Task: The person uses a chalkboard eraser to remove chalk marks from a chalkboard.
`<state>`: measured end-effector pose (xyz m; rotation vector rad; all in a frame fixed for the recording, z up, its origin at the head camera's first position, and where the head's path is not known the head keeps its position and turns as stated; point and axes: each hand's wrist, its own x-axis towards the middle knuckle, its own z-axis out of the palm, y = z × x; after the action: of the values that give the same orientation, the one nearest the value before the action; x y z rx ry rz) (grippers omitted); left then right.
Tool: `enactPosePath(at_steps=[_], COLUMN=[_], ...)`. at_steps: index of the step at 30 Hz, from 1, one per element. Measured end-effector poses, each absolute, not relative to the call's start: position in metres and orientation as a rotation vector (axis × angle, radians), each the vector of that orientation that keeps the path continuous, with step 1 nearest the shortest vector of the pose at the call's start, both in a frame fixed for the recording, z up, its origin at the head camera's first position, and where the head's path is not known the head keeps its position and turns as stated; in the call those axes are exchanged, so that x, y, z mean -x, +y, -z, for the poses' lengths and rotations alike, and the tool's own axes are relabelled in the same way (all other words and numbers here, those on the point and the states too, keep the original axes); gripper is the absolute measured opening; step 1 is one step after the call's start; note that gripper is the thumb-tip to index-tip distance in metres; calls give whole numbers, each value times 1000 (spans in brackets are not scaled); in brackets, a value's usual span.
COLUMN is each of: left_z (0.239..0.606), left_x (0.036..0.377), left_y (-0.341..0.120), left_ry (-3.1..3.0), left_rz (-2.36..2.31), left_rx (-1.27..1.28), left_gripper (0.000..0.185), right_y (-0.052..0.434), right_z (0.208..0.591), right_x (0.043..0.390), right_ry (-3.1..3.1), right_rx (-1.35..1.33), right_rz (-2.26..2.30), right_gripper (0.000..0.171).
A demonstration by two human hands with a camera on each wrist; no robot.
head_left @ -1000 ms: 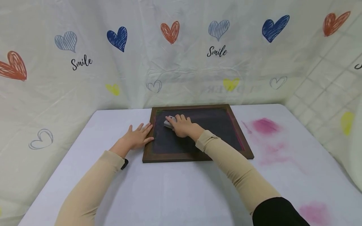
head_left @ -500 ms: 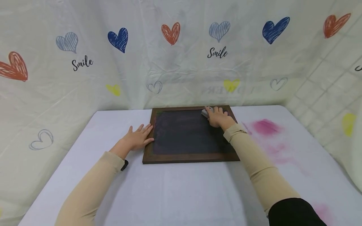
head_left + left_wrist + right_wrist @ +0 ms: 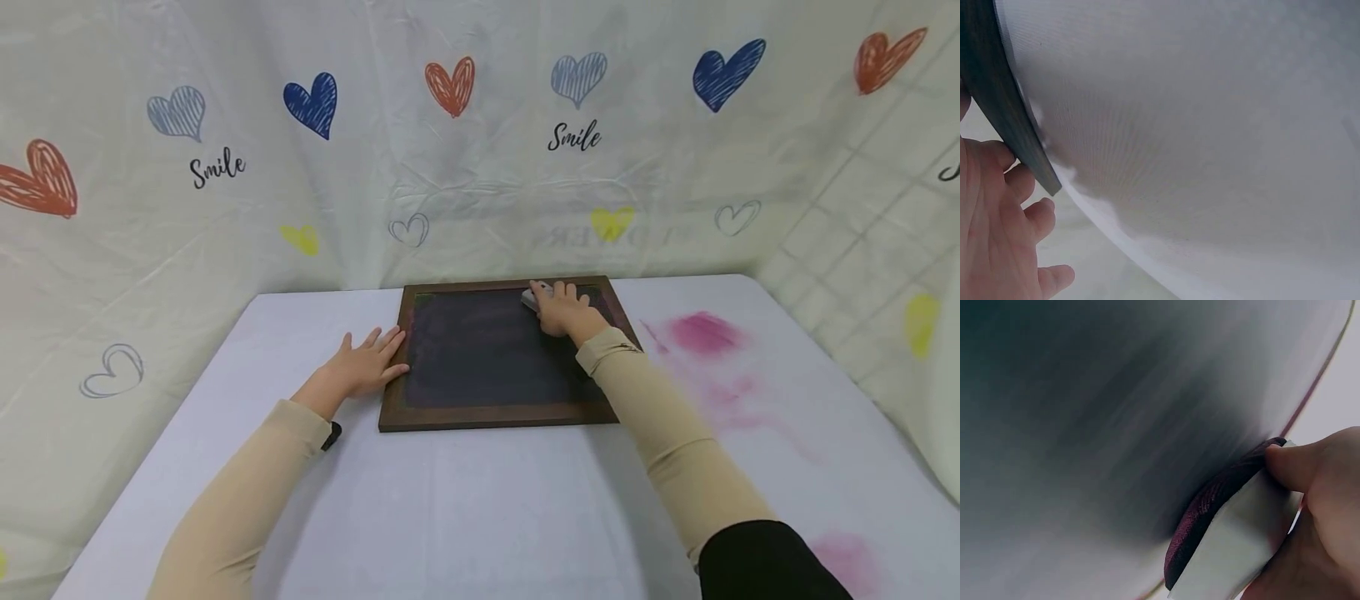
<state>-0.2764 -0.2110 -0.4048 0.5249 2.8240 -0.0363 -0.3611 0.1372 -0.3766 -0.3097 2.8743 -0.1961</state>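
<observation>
A small blackboard in a brown wooden frame lies flat near the table's back edge. My right hand grips a chalkboard eraser near the board's upper right part. In the right wrist view the eraser shows a pale body and a dark pad with pinkish dust, its pad against the board surface; the thumb presses its end. My left hand rests at the board's left edge with fingers spread and fairly straight. In the left wrist view its fingers touch the side of the wooden frame.
The board lies on a white table. Pink smudges mark the cloth to its right. Behind hangs a white curtain printed with hearts and "Smile". A black band sits at the left wrist.
The right hand with the eraser swept from the board's left part to its upper right, then shifted slightly back left. The left hand has stayed in place.
</observation>
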Motion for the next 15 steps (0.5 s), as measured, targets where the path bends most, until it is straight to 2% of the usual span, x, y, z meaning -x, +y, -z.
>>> enactPosePath(at_steps=[7, 15], left_z=[403, 401], left_x=[276, 275], left_y=[-211, -209], left_ry=[2819, 2825], left_rz=[31, 70], left_rx=[-525, -517], left_gripper=[75, 75], right_y=[84, 44], right_z=[379, 380], right_x=[342, 289], right_ry=[2825, 2729], right_rx=[550, 1015], right_rz=[107, -104], right_gripper=[67, 67])
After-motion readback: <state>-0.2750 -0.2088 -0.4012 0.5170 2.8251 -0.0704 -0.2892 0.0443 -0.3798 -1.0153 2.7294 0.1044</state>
